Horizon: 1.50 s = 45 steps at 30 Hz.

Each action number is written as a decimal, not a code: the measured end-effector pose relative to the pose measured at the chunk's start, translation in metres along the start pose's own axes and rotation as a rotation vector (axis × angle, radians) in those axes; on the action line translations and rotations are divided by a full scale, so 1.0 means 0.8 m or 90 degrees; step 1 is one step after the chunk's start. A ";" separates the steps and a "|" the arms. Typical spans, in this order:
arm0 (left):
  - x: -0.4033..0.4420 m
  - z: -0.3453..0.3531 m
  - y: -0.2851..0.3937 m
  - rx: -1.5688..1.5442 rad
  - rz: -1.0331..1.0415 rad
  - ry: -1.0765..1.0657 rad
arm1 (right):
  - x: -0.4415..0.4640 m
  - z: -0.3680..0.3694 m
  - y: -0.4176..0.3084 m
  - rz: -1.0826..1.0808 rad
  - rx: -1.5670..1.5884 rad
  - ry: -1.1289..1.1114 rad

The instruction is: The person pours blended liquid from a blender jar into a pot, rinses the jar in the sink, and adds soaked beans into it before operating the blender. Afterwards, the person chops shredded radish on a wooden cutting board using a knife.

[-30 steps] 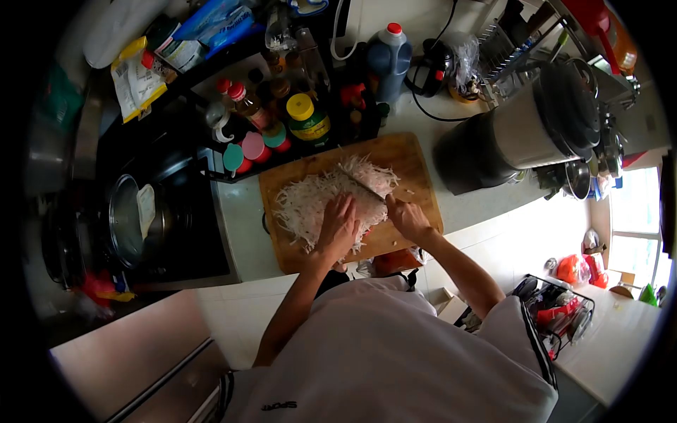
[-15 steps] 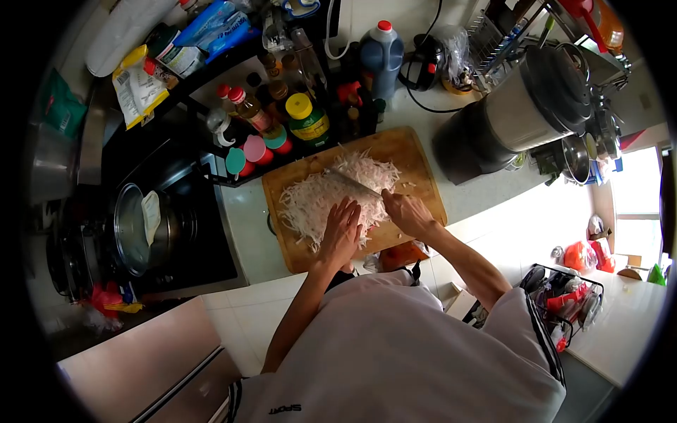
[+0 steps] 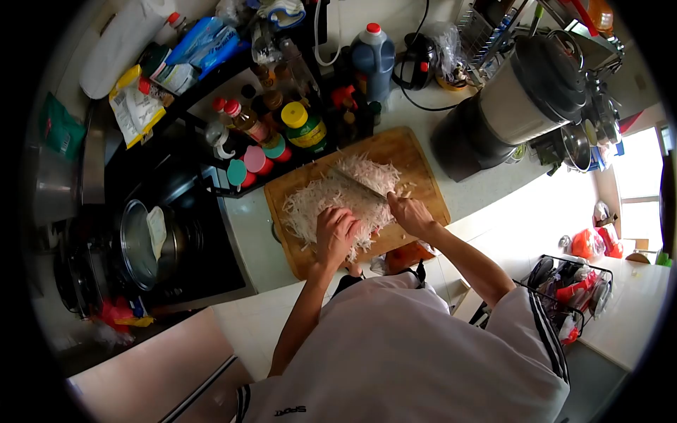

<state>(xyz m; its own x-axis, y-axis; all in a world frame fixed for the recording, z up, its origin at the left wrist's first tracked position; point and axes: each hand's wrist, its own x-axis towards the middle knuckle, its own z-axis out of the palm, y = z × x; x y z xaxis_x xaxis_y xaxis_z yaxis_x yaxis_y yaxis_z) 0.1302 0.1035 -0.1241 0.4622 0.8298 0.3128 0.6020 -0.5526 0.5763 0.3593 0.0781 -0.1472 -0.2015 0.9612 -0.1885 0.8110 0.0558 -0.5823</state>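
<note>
A heap of finely shredded white vegetable (image 3: 307,204) covers much of the wooden cutting board (image 3: 425,173). My right hand (image 3: 412,214) is closed around the handle of a kitchen knife (image 3: 358,185), near the right side of the heap. The blade slants up and left across the shreds, and its lower edge is hidden among them. My left hand (image 3: 336,233) lies on the near side of the heap, its fingers bent and drawn together over the shreds. Under those fingers, the shreds are out of sight.
Left of the board is a black stove with a lidded pot (image 3: 141,243). Sauce bottles, a yellow-capped jar (image 3: 305,127) and seasoning pots line the board's far side. A blender (image 3: 511,109) and a blue jug (image 3: 374,63) stand on the counter at the right and back.
My left hand's fingers were stretched out over the shreds and are now curled in. The knife stays across the heap in nearly the same place. The whole view has shifted slightly.
</note>
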 end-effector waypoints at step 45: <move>0.145 0.168 -0.137 -0.036 -0.182 -0.209 | -0.036 -0.016 0.077 0.194 -0.075 0.233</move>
<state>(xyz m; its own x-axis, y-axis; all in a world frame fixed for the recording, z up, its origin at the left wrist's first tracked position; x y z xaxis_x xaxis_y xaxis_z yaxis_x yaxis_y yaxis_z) 0.2053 0.2503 -0.2522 0.4701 0.8750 -0.1161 0.7030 -0.2916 0.6487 0.4221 0.0572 -0.1679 0.2437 0.9693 -0.0330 0.8643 -0.2325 -0.4461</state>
